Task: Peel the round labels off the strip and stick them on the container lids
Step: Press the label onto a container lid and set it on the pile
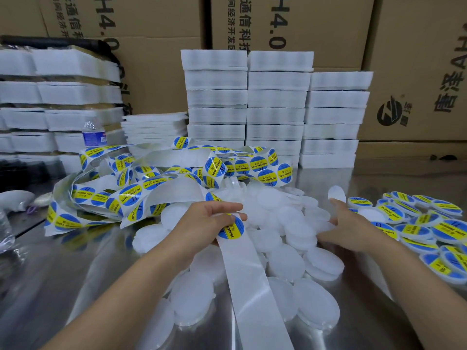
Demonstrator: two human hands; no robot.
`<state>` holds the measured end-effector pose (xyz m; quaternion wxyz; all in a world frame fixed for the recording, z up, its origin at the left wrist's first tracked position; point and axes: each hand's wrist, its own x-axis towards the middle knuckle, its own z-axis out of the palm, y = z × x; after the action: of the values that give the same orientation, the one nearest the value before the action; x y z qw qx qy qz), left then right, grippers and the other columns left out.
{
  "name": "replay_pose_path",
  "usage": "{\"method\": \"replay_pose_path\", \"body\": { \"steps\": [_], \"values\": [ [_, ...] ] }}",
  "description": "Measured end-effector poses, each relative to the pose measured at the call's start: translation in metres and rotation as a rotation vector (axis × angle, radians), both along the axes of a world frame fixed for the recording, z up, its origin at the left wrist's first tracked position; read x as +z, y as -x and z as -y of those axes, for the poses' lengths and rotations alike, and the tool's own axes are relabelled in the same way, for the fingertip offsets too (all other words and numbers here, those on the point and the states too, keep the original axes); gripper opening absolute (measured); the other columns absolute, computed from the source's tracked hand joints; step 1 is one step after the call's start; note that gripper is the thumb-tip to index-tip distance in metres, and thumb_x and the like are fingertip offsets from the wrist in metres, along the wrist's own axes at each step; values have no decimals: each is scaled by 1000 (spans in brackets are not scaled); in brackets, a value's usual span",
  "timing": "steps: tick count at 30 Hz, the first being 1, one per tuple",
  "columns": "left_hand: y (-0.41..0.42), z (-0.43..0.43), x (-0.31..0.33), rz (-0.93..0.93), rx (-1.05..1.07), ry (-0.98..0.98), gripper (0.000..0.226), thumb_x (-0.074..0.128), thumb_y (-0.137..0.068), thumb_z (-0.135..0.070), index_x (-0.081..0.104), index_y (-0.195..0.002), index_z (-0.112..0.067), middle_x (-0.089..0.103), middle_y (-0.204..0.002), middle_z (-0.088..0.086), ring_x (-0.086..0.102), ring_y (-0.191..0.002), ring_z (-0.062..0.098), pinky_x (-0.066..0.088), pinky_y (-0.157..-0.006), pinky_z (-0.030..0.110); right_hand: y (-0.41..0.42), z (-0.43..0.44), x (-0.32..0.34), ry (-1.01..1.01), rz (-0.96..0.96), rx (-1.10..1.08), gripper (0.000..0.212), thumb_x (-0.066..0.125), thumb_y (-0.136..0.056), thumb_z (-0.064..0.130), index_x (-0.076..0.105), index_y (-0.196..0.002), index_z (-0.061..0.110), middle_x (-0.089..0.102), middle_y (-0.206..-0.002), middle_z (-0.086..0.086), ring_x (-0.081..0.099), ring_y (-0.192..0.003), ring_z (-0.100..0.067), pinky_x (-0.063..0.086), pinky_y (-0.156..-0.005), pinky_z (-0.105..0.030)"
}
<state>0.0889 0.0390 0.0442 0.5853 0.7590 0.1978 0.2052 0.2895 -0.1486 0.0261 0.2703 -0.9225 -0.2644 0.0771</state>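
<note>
The round label [233, 228] sits on the strip [249, 269], directly under the thumb of the left hand [214, 223], whose grip pinches the strip (bare backing trails toward the viewer). The right hand [353, 229] lies among plain lids [285, 263]; its grip cannot be determined. To its right, labelled lids [417, 231] lie on the bench [75, 274].

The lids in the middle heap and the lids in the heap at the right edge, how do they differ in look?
The middle lids are plain white, unlabelled; nearly all the right lids carry a blue and yellow label. The middle lids lie left of the right hand, which touches them; the right lids lie on its other side. Both are round, flat and loosely overlapped on the metal table.
</note>
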Motion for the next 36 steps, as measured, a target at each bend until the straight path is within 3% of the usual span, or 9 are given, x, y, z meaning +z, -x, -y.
{"method": "replay_pose_path", "body": {
  "steps": [5,8,12,15,17,20,23,31,36],
  "values": [
    [0,1,0,7,-2,-31,32,52,-93,-7,71,-92,-32,75,-90,-13,68,-81,7,46,-76,34,0,1,7,-90,104,-61,91,72,-75,30,16,-145,16,53,-99,-6,54,-94,-27,41,-75,-31],
    [0,2,0,18,-9,-21,37,50,-93,-6,74,-84,-32,75,-89,-12,67,-78,5,46,-71,29,12,-6,17,-339,-60,27,92,76,-72,31,20,-145,26,64,-96,2,59,-86,-15,44,-68,-29],
    [0,2,0,-4,-17,-33,38,51,-93,-5,75,-75,-30,75,-87,-14,67,-78,4,48,-74,29,50,-15,26,-604,-365,249,92,79,-56,42,37,-137,28,73,-88,5,68,-82,-13,53,-81,-31],
    [1,2,0,0,-21,-60,36,59,-89,-8,76,-68,-32,75,-84,-15,65,-77,2,48,-72,19,73,-22,28,-629,-492,371,97,77,-41,51,44,-129,28,74,-81,3,70,-76,-16,54,-88,-36],
    [2,2,1,14,-30,-53,25,66,-85,-11,76,-72,-30,73,-73,-16,63,-65,-5,44,-57,7,80,-26,24,-601,-545,443,94,82,-41,54,47,-125,31,74,-80,2,70,-78,-17,53,-91,-40],
    [2,2,1,11,-43,-84,23,70,-81,-10,75,-76,-32,71,-67,-15,60,-56,-5,39,-49,5,83,-31,19,-603,-620,457,90,87,-43,54,51,-122,32,70,-101,-14,69,-92,-27,56,-81,-34],
    [3,3,2,21,-140,-78,29,70,-79,-5,77,-74,-33,72,-70,-11,64,-61,-2,44,-55,7,80,-34,16,-668,-685,450,88,86,-43,56,53,-119,28,72,-100,-13,69,-93,-29,55,-75,-31],
    [1,3,-3,9,-152,-148,13,72,-78,-31,76,-66,-27,67,-64,-13,57,-58,-2,44,-59,7,82,-32,21,-691,-518,359,83,71,-43,62,59,-117,25,66,-88,-9,66,-67,-19,51,-72,-32],
    [-1,2,-3,-1,-117,-100,14,72,-76,-36,76,-68,-25,68,-65,-11,59,-59,-1,45,-60,8,71,-28,25,-795,-370,286,28,68,-79,28,62,-106,27,67,-67,8,54,-53,-5,49,-62,-20]
  ]
}}
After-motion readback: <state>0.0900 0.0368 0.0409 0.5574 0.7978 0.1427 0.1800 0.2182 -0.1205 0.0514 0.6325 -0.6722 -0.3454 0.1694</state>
